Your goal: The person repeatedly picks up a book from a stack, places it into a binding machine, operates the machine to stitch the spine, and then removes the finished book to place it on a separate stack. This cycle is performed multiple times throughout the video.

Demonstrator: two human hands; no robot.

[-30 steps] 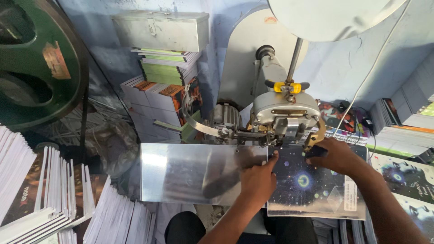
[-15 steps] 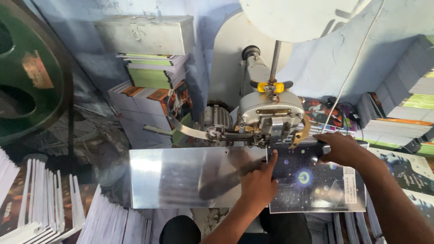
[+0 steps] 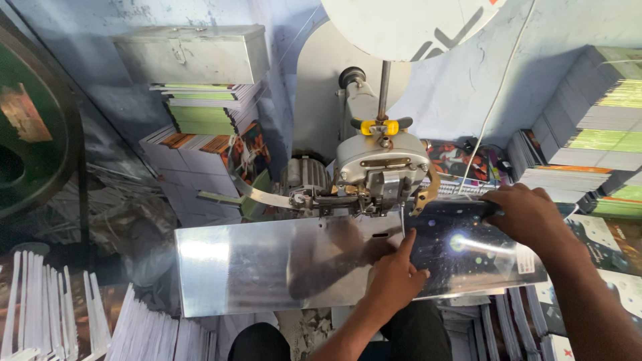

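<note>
Dark booklet [image 3: 475, 257] now farther right, right hand [image 3: 528, 214] at its far edge.

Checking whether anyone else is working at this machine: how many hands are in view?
2. The left hand presses on the dark starry booklet near the metal plate. The right hand grips the booklet's far edge beside the stitching machine head. No other hands show.

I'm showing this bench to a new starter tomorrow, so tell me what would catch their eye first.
The grey stitching machine head with its yellow knob stands at centre, above a shiny metal saddle plate that glares with reflected light. Just right of it, a dark booklet with a starry cover lies on the plate, the left hand pressing its near edge and the right hand gripping its far edge. Stacks of booklets crowd the walls around.
</note>
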